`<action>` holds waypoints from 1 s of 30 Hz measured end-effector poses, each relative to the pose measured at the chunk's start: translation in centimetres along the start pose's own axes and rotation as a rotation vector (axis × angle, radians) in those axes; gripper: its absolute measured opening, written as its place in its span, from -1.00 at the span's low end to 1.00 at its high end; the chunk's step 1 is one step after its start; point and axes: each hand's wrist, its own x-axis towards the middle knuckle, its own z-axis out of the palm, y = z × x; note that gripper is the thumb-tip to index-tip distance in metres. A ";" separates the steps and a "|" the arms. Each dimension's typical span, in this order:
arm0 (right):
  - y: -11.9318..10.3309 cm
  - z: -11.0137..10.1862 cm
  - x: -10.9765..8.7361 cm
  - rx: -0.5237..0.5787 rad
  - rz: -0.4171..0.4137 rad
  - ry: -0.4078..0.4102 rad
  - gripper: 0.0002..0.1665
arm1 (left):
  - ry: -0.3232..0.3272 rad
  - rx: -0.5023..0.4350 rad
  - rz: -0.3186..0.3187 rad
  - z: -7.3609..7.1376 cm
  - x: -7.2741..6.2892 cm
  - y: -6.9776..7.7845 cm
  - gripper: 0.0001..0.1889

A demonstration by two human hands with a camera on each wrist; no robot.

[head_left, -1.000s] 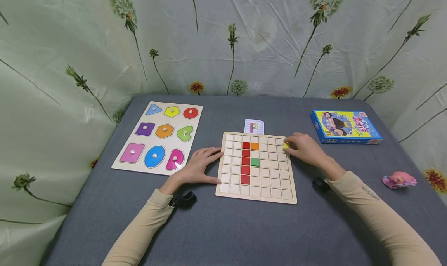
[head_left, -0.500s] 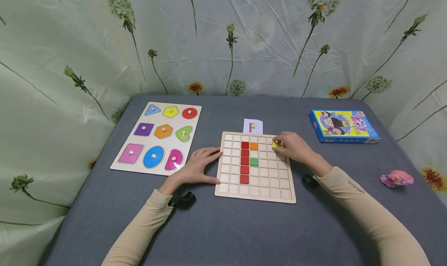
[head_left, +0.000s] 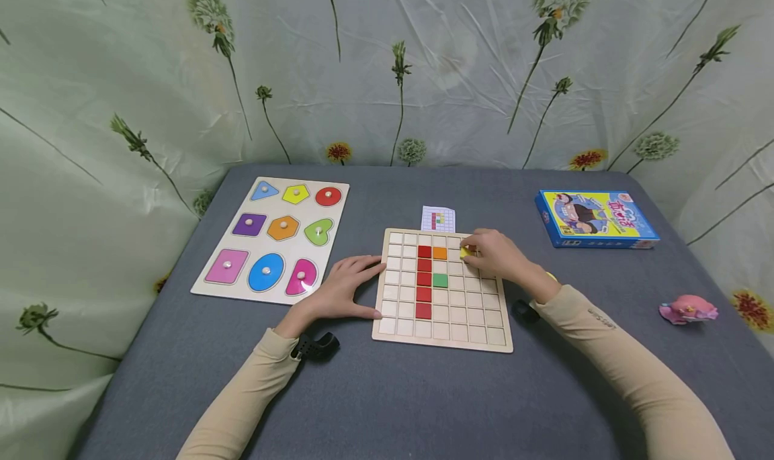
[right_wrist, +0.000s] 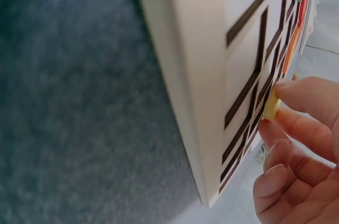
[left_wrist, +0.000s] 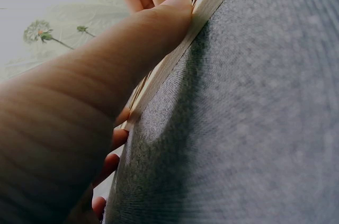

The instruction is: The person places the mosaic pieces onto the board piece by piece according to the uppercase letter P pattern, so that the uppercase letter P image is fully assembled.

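A light wooden grid board point(head_left: 442, 344) lies flat on the table, with a column of red squares point(head_left: 424, 279), an orange square point(head_left: 439, 253) and a green square point(head_left: 440, 281) in it. My left hand point(head_left: 345, 289) rests at the board's left edge, fingertips and thumb touching the rim, fingers spread. Over the upper right cells, my right hand point(head_left: 498, 252) pinches a yellow square tile point(right_wrist: 271, 106) between thumb and fingers. In the right wrist view the tile is tilted close to the grid. Behind the board lies a small printed card point(head_left: 438, 219) with a coloured grid pattern.
At the left is a shape puzzle board point(head_left: 284, 205) with knobbed pieces. A blue and yellow box point(head_left: 595, 218) lies at the back right, and a pink toy point(head_left: 688, 309) sits at the right. Something yellow point(head_left: 551, 276) shows partly behind the right wrist.
My right hand has moved left with the yellow tile, from the board's right rim to over the upper right cells. The left hand stays at the left edge.
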 end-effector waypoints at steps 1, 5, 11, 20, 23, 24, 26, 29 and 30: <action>0.0 0.1 0.1 -0.002 0.002 -0.004 -0.70 | 0.001 0.000 0.001 0.0 0.0 0.0 -0.03; -0.1 0.3 0.2 -0.002 -0.002 -0.007 -0.70 | 0.008 0.003 0.009 0.1 0.0 0.0 -0.04; -0.3 0.4 0.4 0.008 -0.015 -0.005 -0.69 | 0.036 0.005 0.036 0.0 -0.1 0.0 -0.05; -0.9 0.5 0.6 0.011 -0.023 -0.002 -0.68 | 0.039 0.007 0.040 0.1 -0.1 0.0 -0.05; -1.0 0.5 0.7 0.012 -0.033 -0.002 -0.68 | 0.032 0.005 0.033 0.1 -0.1 0.0 -0.05; -1.0 0.5 0.7 0.012 -0.036 -0.001 -0.68 | 0.028 0.002 0.028 0.1 -0.1 0.0 -0.05; -1.1 0.5 0.7 0.012 -0.041 0.000 -0.68 | 0.020 -0.002 0.019 0.1 -0.1 0.0 -0.04; -1.1 0.5 0.7 0.016 -0.047 0.005 -0.70 | 0.013 -0.003 0.013 0.1 -0.1 0.0 -0.04; -1.1 0.5 0.7 0.018 -0.051 0.008 -0.70 | 0.013 -0.002 0.014 0.1 0.0 0.0 -0.04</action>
